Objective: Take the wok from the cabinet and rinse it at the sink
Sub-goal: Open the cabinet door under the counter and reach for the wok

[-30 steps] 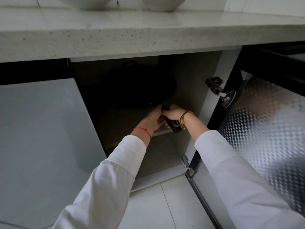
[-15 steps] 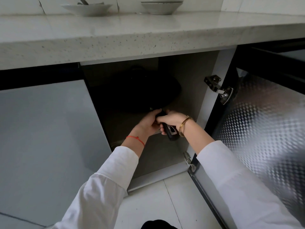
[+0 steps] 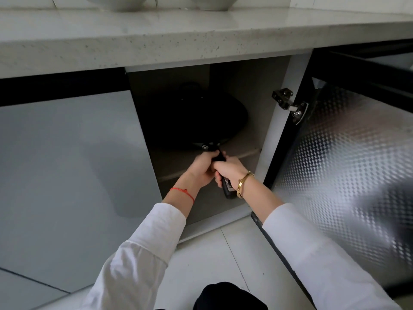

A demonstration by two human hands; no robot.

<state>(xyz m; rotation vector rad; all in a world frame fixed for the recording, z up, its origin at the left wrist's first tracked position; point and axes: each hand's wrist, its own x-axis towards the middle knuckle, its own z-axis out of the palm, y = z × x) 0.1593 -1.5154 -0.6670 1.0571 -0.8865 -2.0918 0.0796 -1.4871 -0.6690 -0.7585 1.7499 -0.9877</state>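
Still inside cabinet (image 3: 279, 104): wok (image 3: 196, 121), two-handed.

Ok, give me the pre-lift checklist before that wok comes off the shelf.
1. Left hand on the black wok handle: ok.
2. Right hand on the same handle: ok.
3. Metal-patterned cabinet door swung clear: ok.
4. Dark round wok free of the cabinet's side walls: ok.
5. Nothing stacked in the wok: cannot tell, too dark.
6. Grip firmness: cannot tell.
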